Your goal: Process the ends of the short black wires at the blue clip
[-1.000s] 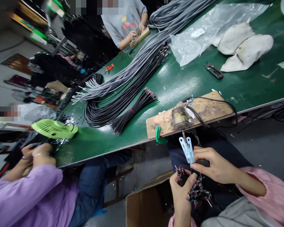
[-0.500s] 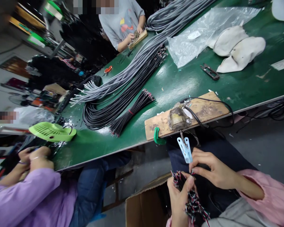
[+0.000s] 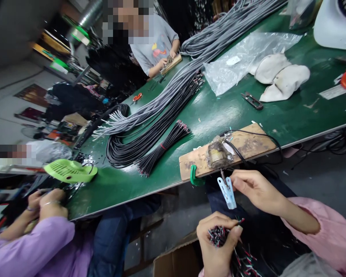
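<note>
My left hand (image 3: pixel 215 244) is wrapped round a bundle of thin black cables (image 3: pixel 217 235), whose stripped ends show red, white and green wires. One cable end (image 3: pixel 241 221) sticks out between thumb and forefinger. More wire ends (image 3: pixel 248 259) hang below that hand. My right hand (image 3: pixel 255 188) is closed, its fingertips beside the upper arms of a light blue clothespin (image 3: pixel 227 194); what they pinch is hidden. The clothespin hangs on a thin metal tip (image 3: pixel 223 176) below a grimy taped lump (image 3: pixel 219 152) on a wooden board (image 3: pixel 248 140).
A green clamp (image 3: pixel 193 176) grips the board at the table edge. On the green table (image 3: pixel 161 173) lie black cable bundles (image 3: pixel 163 148), grey cables (image 3: pixel 150 104), snips (image 3: pixel 252 100), white gloves (image 3: pixel 285 79) and a green fan (image 3: pixel 70 170). Co-workers sit left and across. A cardboard box (image 3: pixel 175 261) stands below.
My right hand has left the wire ends in my left hand and moved up to the clothespin's arms. My left hand has turned and lowered slightly. The view has shifted a little.
</note>
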Demonstrator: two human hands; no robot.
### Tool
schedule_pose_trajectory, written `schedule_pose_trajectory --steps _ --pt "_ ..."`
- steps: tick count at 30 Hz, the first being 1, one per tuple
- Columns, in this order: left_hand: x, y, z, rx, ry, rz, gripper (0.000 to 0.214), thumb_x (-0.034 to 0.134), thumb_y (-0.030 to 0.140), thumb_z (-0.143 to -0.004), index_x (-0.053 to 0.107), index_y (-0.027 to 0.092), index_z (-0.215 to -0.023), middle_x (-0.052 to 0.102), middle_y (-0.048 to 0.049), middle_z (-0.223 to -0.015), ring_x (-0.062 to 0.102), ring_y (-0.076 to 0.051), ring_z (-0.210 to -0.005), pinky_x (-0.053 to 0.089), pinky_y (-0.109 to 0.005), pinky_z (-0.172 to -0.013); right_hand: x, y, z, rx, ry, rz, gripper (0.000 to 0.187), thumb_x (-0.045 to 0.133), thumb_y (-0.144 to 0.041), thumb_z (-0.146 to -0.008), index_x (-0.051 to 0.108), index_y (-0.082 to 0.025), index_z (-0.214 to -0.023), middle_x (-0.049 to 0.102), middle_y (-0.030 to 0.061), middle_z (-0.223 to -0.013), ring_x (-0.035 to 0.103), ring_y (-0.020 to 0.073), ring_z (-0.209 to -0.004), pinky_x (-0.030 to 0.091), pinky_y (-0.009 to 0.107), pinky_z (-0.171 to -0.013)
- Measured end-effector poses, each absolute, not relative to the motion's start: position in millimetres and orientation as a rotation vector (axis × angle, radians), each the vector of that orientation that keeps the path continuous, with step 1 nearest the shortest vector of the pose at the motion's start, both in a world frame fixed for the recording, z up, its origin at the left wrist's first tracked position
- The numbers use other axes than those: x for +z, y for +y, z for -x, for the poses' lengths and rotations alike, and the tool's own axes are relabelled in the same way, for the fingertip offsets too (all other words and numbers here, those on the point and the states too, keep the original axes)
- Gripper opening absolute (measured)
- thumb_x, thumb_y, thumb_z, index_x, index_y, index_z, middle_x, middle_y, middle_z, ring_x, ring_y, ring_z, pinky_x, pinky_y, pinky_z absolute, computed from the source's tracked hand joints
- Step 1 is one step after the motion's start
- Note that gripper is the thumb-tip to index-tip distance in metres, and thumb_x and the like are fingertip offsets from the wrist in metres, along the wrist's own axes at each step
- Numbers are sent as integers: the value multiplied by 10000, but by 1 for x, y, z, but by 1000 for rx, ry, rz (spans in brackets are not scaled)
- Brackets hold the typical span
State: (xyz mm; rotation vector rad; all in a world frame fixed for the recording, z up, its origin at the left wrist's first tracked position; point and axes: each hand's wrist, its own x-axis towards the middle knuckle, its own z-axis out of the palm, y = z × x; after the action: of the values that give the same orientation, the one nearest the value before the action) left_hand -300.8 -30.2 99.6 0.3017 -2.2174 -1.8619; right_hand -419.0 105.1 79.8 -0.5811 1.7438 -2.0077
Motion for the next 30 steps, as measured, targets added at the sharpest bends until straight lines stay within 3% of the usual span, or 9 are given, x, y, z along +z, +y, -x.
schedule_pose_trajectory --steps 4,12,20,25,30 --pt "102 -31 308 -1844 -2102 -311 95 814 159 -650 780 240 -615 694 -12 -530 610 -160 -481 465 -259 -539 87 91 422 -2041 1480 525 575 601 -687 -787 619 -127 -658 509 -5 -610 433 120 -574 330 248 -534" --pt "95 -30 316 -1931 -2037 -380 74 818 248 -672 775 204 -630 679 -26 -549 591 -154 -475 401 -235 -440 83 82 416 -2182 911 273 456 741 -546 -755 673 -97 -706 549 -6 -603 441 87 -538 330 219 -523" --pt "91 -32 315 -1944 -2115 -345 142 766 265 -737 755 190 -616 589 8 -484 540 -125 -458 376 -232 -464 70 83 408 -2192 708 225 538 639 -604 -822 687 -93 -662 557 27 -644 437 97 -581 324 229 -548" --pt "97 -31 314 -1910 -2133 -374 113 769 247 -719 761 200 -617 599 8 -477 581 -142 -499 418 -246 -526 50 95 406 -2205 786 177 498 621 -583 -850 696 -102 -746 563 22 -664 413 97 -594 308 230 -550" --pt "88 -25 298 -2063 -2069 -628 268 782 362 -726 658 162 -597 612 14 -493 483 -91 -347 381 -227 -396 43 112 404 -2070 1282 348 339 701 -464 -831 678 -126 -807 588 16 -719 509 137 -681 371 263 -633"
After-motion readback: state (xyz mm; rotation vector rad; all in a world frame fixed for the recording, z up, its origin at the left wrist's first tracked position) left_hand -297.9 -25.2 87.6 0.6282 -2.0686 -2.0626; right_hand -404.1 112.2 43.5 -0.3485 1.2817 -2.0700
